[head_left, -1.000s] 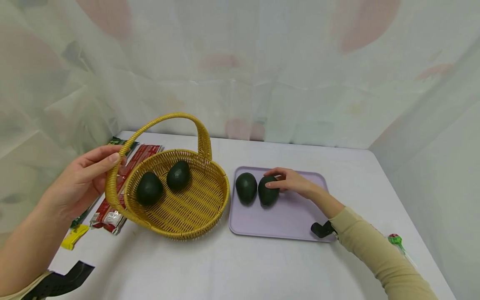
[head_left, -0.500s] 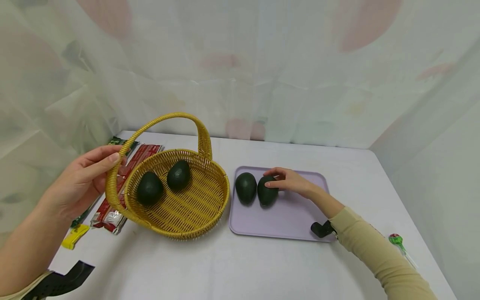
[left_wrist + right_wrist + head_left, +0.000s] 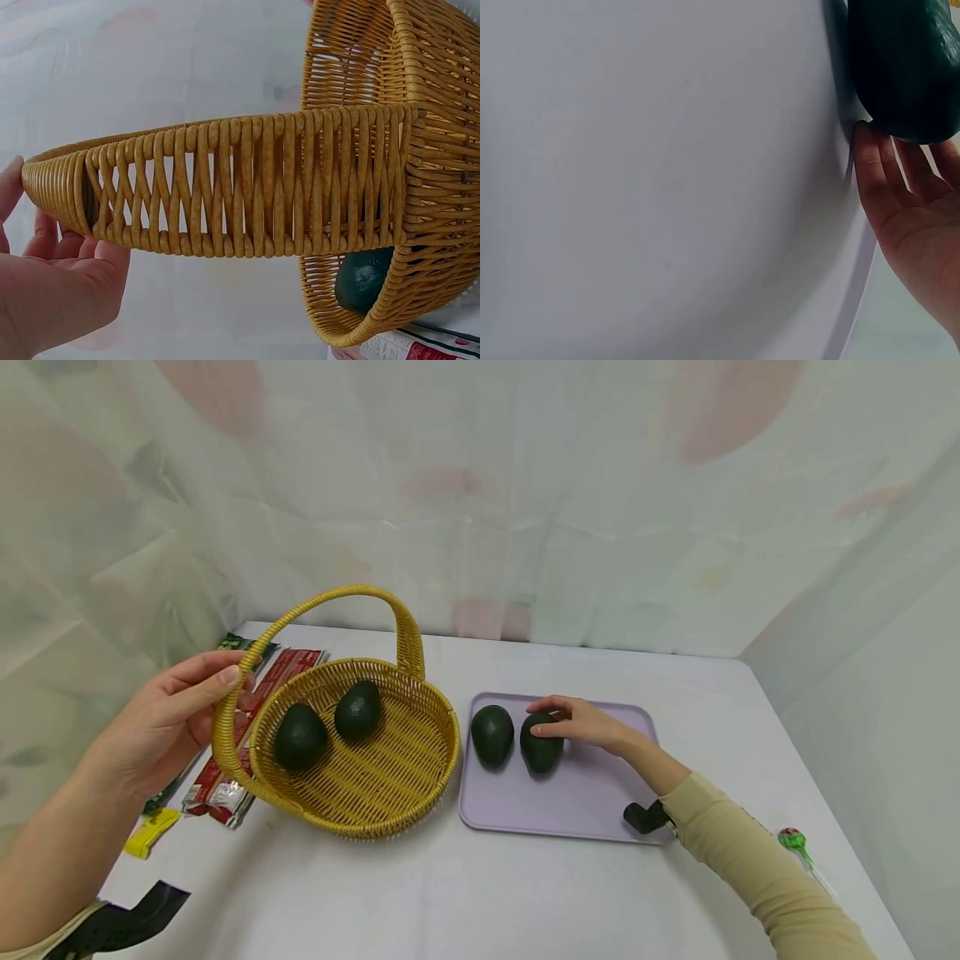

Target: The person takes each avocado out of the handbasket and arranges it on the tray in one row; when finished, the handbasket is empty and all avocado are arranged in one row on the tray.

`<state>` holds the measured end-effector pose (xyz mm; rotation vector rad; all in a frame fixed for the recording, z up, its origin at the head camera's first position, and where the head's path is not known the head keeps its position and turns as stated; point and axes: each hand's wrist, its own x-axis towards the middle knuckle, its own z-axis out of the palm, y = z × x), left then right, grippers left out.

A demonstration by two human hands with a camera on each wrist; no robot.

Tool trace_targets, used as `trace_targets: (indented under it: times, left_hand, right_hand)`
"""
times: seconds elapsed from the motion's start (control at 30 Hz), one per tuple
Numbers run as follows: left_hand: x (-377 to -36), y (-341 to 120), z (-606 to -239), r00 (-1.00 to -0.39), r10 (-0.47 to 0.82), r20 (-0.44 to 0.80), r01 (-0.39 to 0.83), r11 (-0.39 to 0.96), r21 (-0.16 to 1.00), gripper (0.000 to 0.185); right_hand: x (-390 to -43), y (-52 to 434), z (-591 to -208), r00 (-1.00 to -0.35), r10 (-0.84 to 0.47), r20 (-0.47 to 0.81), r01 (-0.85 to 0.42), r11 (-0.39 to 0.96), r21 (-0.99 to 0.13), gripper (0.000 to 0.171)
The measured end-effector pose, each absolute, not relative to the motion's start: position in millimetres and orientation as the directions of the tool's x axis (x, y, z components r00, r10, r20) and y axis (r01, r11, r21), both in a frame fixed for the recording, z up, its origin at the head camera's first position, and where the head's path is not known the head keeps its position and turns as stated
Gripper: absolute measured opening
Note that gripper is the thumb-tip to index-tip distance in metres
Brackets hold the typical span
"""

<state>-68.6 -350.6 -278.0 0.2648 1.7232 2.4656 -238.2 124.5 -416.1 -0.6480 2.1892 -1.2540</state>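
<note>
Dark green avocado [image 3: 542, 742] on lilac tray [image 3: 585, 802], beside second avocado [image 3: 492, 734]; wicker basket [image 3: 352, 810] tilted.

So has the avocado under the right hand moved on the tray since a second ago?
Yes, slightly: the right avocado has shifted right, away from the left avocado, opening a small gap on the tray.

basket [image 3: 420, 777] left of tray [image 3: 600, 802] | two avocados in each | packets [image 3: 225, 777] – left of basket

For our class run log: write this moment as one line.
left hand: holds basket rim | right hand: grips avocado on tray | basket: two avocados
</note>
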Motion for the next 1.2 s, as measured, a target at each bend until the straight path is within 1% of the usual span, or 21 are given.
trace_targets:
  times: [0.3,0.53,0.7,0.83,1.0,1.2]
  left_hand:
    - [-68.5,-350.6,-277.6,-0.979,0.194,0.068,-0.001,-0.333,0.943,0.029]
    - [-68.8,-349.3,-277.1,-0.979,0.192,0.071,0.001,-0.34,0.94,0.029]
    - [-68.6,-349.2,-276.8,-0.977,0.198,0.073,-0.001,-0.352,0.936,0.03]
    - [-68.8,-349.3,-276.2,-0.98,0.194,0.047,-0.025,-0.353,0.935,0.03]
    - [-68.1,-348.9,-274.4,-0.984,0.179,0.0,-0.064,-0.349,0.935,0.029]
    - [-68.4,-346.3,-272.9,-0.985,0.173,-0.009,-0.073,-0.369,0.927,0.029]
  right_hand:
    - [-239.5,125.7,-414.1,-0.757,-0.616,-0.217,-0.156,0.494,-0.855,0.052]
    - [-240.9,124.3,-404.1,-0.766,-0.631,-0.121,-0.214,0.428,-0.878,0.045]
    - [-245.0,122.4,-397.5,-0.782,-0.62,-0.071,-0.245,0.41,-0.879,0.043]
    - [-246.0,117.3,-386.5,-0.765,-0.643,-0.038,-0.275,0.381,-0.883,0.042]
    - [-247.9,106.3,-371.7,-0.744,-0.667,-0.028,-0.295,0.367,-0.882,0.037]
    - [-250.0,88.9,-358.4,-0.721,-0.692,-0.028,-0.315,0.364,-0.876,0.034]
